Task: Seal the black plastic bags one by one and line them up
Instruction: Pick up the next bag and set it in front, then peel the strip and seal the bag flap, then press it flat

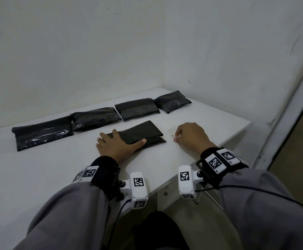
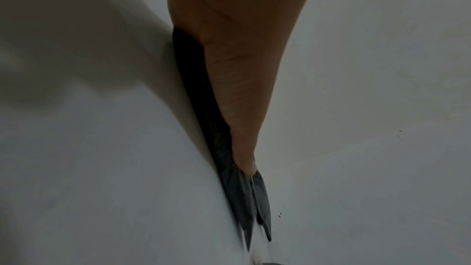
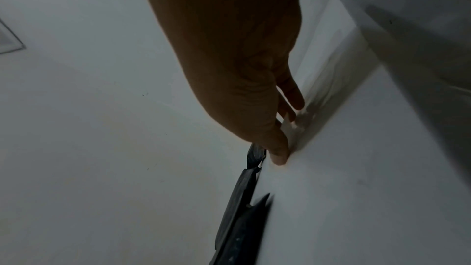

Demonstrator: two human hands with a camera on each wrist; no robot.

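Under flat left hand (image 1: pixel 117 144): black bag (image 1: pixel 143 131).

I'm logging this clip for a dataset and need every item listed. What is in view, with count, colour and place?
Lined-up bags: four, black, in a row along the far side of the table, near the wall.
Near bag: one, black, flat on the table in front of the row, under the left hand.
Table: one, white, set into the room's corner.
Walls: white, behind and to the right of the table.
Wrist cameras: two, white with black square markers, one on each wrist.
Sleeves: two, grey.
Left hand: flat, pressing on the near bag.
Right hand: fingers loosely curled, on the table right of the bag, holding nothing.
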